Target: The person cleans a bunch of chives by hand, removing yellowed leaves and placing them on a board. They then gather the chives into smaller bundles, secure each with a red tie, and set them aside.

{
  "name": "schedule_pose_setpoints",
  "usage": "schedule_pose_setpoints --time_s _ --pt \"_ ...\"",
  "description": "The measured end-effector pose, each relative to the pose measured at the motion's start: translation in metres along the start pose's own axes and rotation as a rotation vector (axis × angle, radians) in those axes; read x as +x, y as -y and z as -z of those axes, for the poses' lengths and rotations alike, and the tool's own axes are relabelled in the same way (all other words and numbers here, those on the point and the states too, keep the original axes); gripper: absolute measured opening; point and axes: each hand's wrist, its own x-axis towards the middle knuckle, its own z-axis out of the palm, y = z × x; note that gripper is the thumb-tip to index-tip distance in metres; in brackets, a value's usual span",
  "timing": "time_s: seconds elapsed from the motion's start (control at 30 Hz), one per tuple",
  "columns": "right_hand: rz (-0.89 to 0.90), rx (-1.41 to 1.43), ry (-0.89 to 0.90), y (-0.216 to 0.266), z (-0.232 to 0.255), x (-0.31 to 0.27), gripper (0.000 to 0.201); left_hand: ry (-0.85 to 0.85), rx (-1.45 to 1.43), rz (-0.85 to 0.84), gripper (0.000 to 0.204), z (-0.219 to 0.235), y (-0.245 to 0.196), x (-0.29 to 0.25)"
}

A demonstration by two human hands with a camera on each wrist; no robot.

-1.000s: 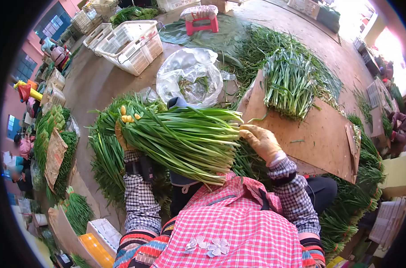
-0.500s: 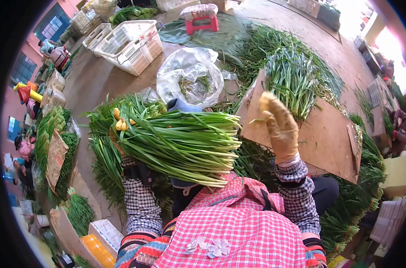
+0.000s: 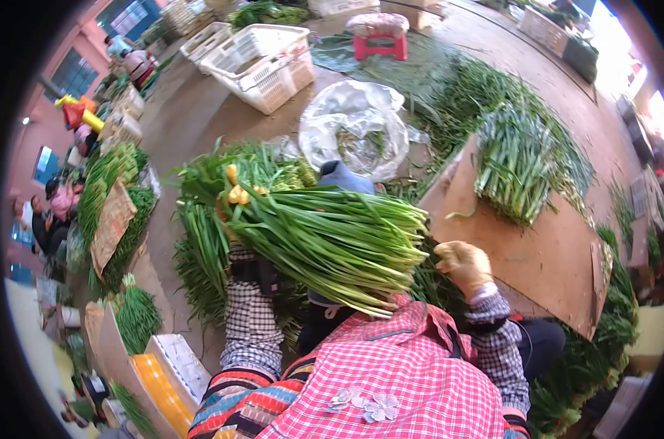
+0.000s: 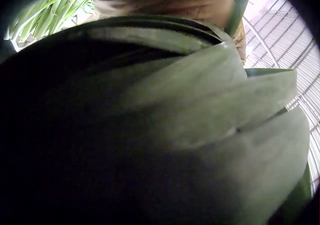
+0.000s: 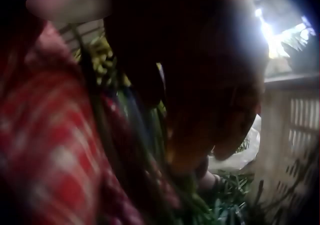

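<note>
Here, the left hand (image 3: 238,192) curled its fingers round a bunch of long-leaved greens (image 3: 332,238) before the pink checked apron (image 3: 412,366); beside the pale stem ends (image 3: 412,282), the right hand (image 3: 465,268) bent its fingers, any hold unclear.

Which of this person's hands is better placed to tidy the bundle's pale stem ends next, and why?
Probably the right hand: it seems free, close beside the pale stem ends, while the left hand grips the bundle near its leafy end.

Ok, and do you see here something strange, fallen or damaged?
The board looks worn: a strip at its right edge seems loose. One stray stem lies on it, apart from the leafy pile.
</note>
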Motion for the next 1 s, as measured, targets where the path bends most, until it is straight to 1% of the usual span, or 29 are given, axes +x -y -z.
schedule_pose_setpoints --time_s 0.03,0.07,0.1,0.13,0.17,0.23,0.27,0.3,0.33,0.37,0.4,0.43,0.47,0.5,0.57,0.6,0.63,0.67,0.77,0.8,0.87,0.9,0.97,1.0 --pt "-0.006 0.138 -0.098 0.013 0.007 -0.004 0.026 0.029 0.009 0.005 0.027 -0.005 0.003 0.001" --pt "0.132 0.158 -0.176 0.018 0.010 -0.003 0.019 0.059 0.018 0.009 0.027 -0.010 0.006 0.003" --pt "0.275 0.246 -0.270 0.034 0.009 -0.003 0.017 0.122 0.056 0.064 0.028 -0.011 0.005 0.006" --pt "0.361 0.229 -0.275 0.046 0.009 -0.002 0.018 0.146 0.072 0.029 0.031 -0.004 0.002 0.009" --pt "0.446 0.213 -0.284 0.058 0.008 0.002 0.019 0.206 0.057 0.052 0.031 0.001 0.001 0.009" --pt "0.720 0.121 -0.261 0.083 -0.005 0.013 0.022 0.328 0.025 0.105 0.031 -0.014 0.011 0.015" --pt "0.729 -0.053 -0.224 0.099 -0.009 0.017 0.026 0.431 0.117 0.116 0.031 0.011 -0.002 0.021" --pt "0.778 -0.154 -0.133 0.126 -0.005 0.018 0.035 0.433 0.126 0.155 0.030 0.005 -0.001 0.023" --pt "0.922 -0.149 -0.105 0.136 -0.016 0.034 0.044 0.435 0.134 0.193 0.029 -0.009 0.003 0.023" --pt "0.966 -0.381 -0.155 0.148 -0.022 0.037 0.045 0.435 0.142 0.228 0.029 -0.021 0.007 0.023" --pt "1.010 -0.435 -0.122 0.155 -0.028 0.042 0.043 0.451 0.133 0.258 0.027 -0.029 0.009 0.024" --pt "1.054 -0.489 -0.087 0.160 -0.033 0.050 0.042 0.445 0.122 0.226 0.028 -0.022 0.008 0.025" --pt "1.049 -0.463 -0.018 0.164 -0.039 0.057 0.042 0.438 0.112 0.193 0.028 -0.008 0.006 0.025" --pt "1.043 -0.436 0.052 0.167 -0.045 0.066 0.042 0.442 0.098 0.173 0.027 -0.015 0.009 0.025" --pt "1.110 -0.445 0.091 0.172 -0.049 0.076 0.042 0.451 0.071 0.133 0.041 -0.029 0.014 0.025" --pt "1.184 -0.481 0.060 0.174 -0.050 0.079 0.043 0.449 0.041 0.113 0.045 -0.033 0.015 0.025" --pt "1.218 -0.497 0.046 0.175 -0.051 0.081 0.041 0.446 0.011 0.094 0.048 -0.035 0.017 0.024" --pt "1.251 -0.513 0.032 0.176 -0.051 0.083 0.039 0.398 -0.014 0.068 0.047 -0.037 0.020 0.021" --pt "1.234 -0.510 0.040 0.179 -0.050 0.086 0.028 0.425 0.006 0.057 0.045 -0.041 0.020 0.023" --pt "1.040 -0.177 -0.031 0.182 -0.056 0.087 0.016 0.424 0.007 0.047 0.046 -0.040 0.020 0.023" --pt "1.111 -0.102 -0.104 0.180 -0.042 0.087 0.012 0.421 0.012 0.031 0.049 -0.034 0.020 0.023" --pt "1.145 -0.064 -0.143 0.182 -0.033 0.086 0.011 0.382 0.019 0.030 0.049 -0.028 0.019 0.021" --pt "1.190 0.180 -0.171 0.185 -0.020 0.082 0.017 0.328 0.033 0.030 0.049 -0.017 0.017 0.018" --pt "1.166 0.226 -0.195 0.185 -0.010 0.075 0.016 0.313 0.041 0.031 0.050 -0.017 0.016 0.018"
